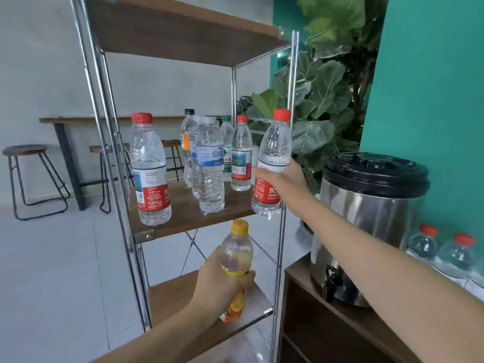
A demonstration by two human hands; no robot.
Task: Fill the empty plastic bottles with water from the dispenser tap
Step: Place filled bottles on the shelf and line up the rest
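Right hand (281,180) grasping a red-capped bottle (272,163) at the shelf's (188,218) front right corner. Left hand (222,281) clenched around a yellow-capped bottle (235,251), below that shelf. Dispenser (366,226) standing on the desk (309,289), right.

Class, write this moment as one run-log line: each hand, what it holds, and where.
left hand: grips yellow-capped bottle | right hand: grips red-capped bottle at shelf edge | dispenser: untouched
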